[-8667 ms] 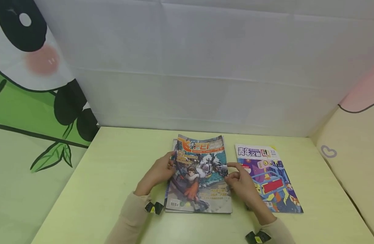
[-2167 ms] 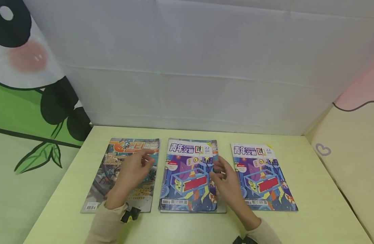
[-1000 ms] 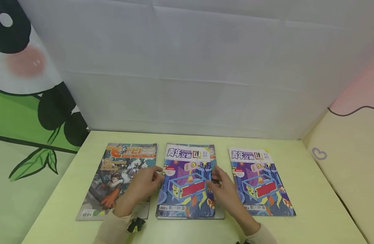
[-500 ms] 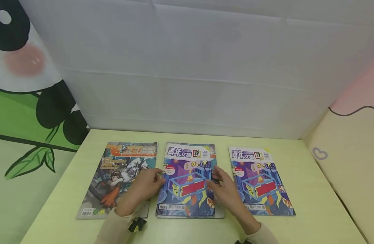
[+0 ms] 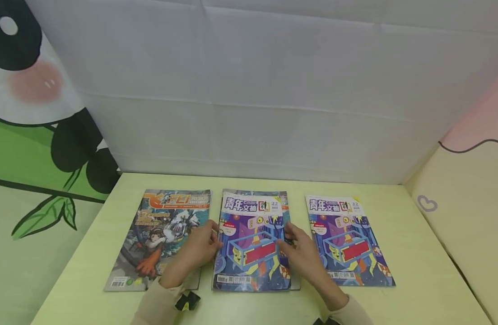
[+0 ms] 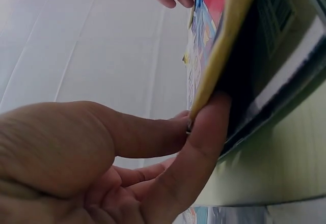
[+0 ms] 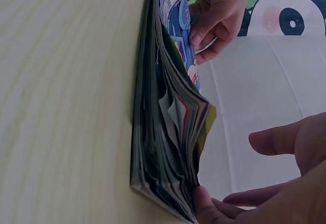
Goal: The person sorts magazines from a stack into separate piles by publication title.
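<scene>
In the head view, a purple youth magazine [image 5: 253,271] lies over another magazine [image 5: 295,283] in the middle of the table. My left hand [image 5: 197,248] pinches its left edge between thumb and fingers. The left wrist view shows that edge raised, with a dark gap above what lies beneath. My right hand [image 5: 303,255] is at the stack's right side. In the right wrist view its fingertips [image 7: 204,199] touch the page edges, while the thumb [image 7: 270,141] stands apart from them. Several page layers bulge unevenly there.
A grey-and-teal FEI magazine [image 5: 151,253] lies on the left, partly under my left forearm. Another purple magazine [image 5: 350,246] lies on the right. The pale yellow table [image 5: 82,271] meets a white backdrop [image 5: 253,135] behind and a cream side panel [image 5: 468,216] at the right.
The FEI magazine, earlier held mid-table, now lies left. My left hand has come from above it to the middle stack. The top purple magazine has just shifted slightly right, its left edge lifted.
</scene>
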The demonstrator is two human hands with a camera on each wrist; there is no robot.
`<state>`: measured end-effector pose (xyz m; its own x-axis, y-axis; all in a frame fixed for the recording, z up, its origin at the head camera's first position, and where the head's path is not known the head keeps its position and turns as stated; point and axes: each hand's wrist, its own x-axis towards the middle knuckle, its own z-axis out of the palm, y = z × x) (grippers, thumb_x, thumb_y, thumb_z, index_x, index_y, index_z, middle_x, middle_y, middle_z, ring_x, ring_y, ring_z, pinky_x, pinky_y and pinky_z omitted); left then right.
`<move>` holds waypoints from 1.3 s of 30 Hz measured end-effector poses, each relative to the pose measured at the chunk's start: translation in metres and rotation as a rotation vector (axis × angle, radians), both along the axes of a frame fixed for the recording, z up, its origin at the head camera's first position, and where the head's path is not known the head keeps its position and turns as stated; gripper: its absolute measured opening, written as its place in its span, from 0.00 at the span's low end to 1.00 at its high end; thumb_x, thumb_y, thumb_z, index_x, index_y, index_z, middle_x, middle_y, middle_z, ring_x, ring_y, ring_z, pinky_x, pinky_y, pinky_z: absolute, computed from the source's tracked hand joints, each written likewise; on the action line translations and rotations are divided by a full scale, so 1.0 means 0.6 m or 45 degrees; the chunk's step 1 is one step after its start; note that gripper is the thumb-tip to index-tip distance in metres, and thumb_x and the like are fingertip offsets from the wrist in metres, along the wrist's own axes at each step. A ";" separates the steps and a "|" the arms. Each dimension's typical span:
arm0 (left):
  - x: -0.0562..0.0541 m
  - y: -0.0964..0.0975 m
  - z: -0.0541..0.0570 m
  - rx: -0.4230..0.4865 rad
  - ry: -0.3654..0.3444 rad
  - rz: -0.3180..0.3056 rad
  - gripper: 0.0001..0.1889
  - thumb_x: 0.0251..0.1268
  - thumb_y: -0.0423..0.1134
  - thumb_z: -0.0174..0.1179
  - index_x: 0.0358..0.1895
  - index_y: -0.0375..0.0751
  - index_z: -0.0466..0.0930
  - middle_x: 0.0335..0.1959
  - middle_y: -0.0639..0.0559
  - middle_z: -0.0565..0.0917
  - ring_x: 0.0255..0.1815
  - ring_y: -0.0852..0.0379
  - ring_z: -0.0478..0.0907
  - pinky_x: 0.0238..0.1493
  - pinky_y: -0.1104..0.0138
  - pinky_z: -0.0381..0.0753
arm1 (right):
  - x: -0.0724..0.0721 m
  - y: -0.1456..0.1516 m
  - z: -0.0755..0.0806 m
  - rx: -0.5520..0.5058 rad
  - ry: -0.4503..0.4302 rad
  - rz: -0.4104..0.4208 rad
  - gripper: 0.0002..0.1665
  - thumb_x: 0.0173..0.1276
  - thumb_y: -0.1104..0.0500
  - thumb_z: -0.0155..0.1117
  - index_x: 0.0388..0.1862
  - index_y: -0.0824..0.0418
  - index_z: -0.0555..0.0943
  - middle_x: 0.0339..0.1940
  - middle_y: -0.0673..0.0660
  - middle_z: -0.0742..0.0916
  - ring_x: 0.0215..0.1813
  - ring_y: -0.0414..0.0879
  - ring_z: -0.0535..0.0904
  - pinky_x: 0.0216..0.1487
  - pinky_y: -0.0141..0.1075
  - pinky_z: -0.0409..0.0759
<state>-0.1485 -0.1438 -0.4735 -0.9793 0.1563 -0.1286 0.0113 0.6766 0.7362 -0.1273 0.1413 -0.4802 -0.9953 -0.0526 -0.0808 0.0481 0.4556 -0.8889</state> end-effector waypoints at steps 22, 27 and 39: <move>0.011 0.040 -0.007 0.213 -0.045 0.069 0.17 0.74 0.22 0.69 0.60 0.30 0.77 0.29 0.48 0.79 0.19 0.56 0.77 0.20 0.63 0.83 | -0.037 0.051 -0.021 0.236 0.045 0.056 0.30 0.76 0.67 0.73 0.71 0.81 0.78 0.35 0.56 0.85 0.33 0.45 0.78 0.32 0.34 0.77; 0.013 0.043 -0.013 0.249 -0.038 0.055 0.17 0.73 0.21 0.69 0.59 0.30 0.77 0.29 0.48 0.78 0.19 0.56 0.78 0.19 0.63 0.84 | -0.037 0.052 -0.020 0.265 0.026 0.036 0.26 0.76 0.65 0.74 0.68 0.77 0.81 0.34 0.55 0.85 0.33 0.45 0.78 0.32 0.35 0.78; 0.014 0.047 -0.015 0.267 -0.092 0.043 0.17 0.74 0.23 0.70 0.60 0.31 0.77 0.30 0.48 0.81 0.19 0.56 0.80 0.21 0.62 0.87 | -0.037 0.057 -0.022 0.258 -0.019 0.009 0.24 0.76 0.68 0.73 0.67 0.77 0.81 0.34 0.56 0.85 0.31 0.45 0.77 0.30 0.35 0.77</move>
